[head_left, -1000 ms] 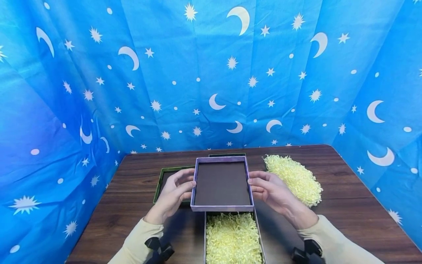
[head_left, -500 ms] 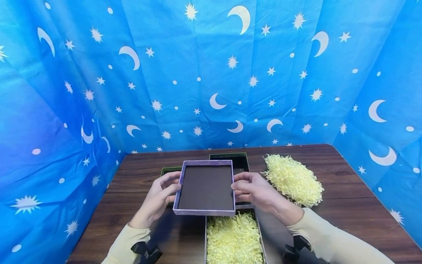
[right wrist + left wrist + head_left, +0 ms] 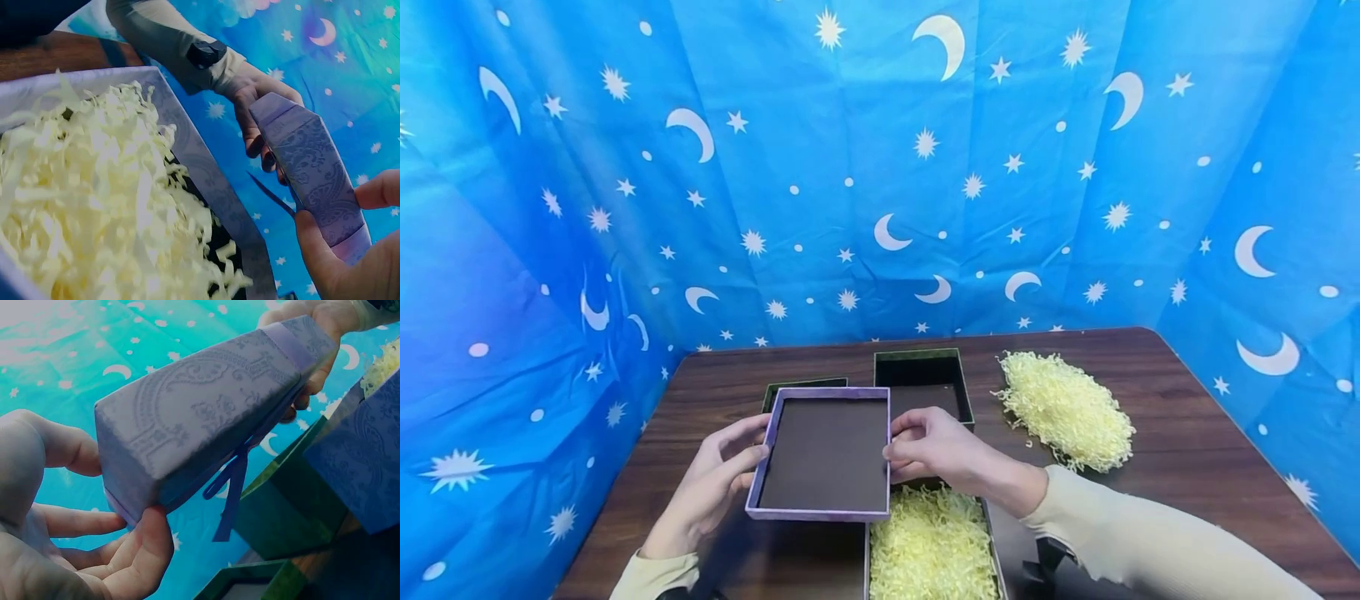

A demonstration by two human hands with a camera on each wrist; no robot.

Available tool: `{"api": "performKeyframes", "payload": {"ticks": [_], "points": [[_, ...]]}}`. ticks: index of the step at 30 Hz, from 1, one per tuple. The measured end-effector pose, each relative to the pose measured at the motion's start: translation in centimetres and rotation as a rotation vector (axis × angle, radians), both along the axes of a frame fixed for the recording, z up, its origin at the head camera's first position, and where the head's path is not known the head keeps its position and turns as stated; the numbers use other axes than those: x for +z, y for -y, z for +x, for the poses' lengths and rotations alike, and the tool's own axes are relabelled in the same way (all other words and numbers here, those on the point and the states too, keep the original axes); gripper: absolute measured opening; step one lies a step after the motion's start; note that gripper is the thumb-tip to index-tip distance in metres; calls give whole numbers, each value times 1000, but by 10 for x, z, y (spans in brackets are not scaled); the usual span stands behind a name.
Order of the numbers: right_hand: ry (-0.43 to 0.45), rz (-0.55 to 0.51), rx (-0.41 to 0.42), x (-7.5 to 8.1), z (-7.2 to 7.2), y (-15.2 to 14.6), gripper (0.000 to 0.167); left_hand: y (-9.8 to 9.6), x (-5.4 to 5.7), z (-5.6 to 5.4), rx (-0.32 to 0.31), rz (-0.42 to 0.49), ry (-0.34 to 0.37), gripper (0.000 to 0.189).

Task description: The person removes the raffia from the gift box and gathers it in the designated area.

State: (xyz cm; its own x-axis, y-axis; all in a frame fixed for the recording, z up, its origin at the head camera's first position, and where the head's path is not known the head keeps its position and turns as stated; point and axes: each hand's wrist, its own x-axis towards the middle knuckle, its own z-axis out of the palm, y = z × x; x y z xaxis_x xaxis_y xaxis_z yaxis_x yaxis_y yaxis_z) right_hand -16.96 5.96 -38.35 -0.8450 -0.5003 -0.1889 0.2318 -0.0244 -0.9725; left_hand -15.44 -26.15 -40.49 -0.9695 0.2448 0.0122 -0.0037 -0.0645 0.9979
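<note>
My two hands hold a purple patterned box lid by its opposite sides, its dark inside turned up in the head view. My left hand grips the left side; my right hand pinches the right. The left wrist view shows the lid's embossed side and a ribbon bow hanging beneath. Below and to the right of the lid stands a matching purple box, filled with pale yellow shredded paper. The lid hides part of that box's far left corner.
An open green box stands behind my right hand. Behind the lid, a shallower green-rimmed piece lies mostly hidden. A loose heap of yellow shredded paper sits at the table's right. Blue star-and-moon cloth surrounds the wooden table.
Both hands have carried the purple lid left and slightly toward me, off from over the far end of the filled box. More of the back green box now shows.
</note>
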Motion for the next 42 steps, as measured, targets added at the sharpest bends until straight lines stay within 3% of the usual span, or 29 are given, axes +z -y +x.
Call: {"api": "performKeyframes", "payload": {"ticks": [9, 14, 22, 27, 35, 42], "points": [[-37, 81, 2, -1, 5, 27, 57, 28, -13, 17, -56, -3, 9, 50], [-123, 162, 21, -7, 7, 40, 62, 42, -13, 19, -47, -32, -17, 46], [-165, 226, -17, -13, 9, 51, 64, 52, -24, 27, -59, -4, 40, 47], [-221, 285, -29, -12, 10, 58, 62, 58, -29, 30, -59, -5, 74, 44], [-323, 435, -40, -11, 13, 69, 55, 76, -31, 31, -149, -26, 106, 45], [-485, 561, -9, -13, 15, 79, 46, 81, -39, 35, -122, -52, 136, 42]]}}
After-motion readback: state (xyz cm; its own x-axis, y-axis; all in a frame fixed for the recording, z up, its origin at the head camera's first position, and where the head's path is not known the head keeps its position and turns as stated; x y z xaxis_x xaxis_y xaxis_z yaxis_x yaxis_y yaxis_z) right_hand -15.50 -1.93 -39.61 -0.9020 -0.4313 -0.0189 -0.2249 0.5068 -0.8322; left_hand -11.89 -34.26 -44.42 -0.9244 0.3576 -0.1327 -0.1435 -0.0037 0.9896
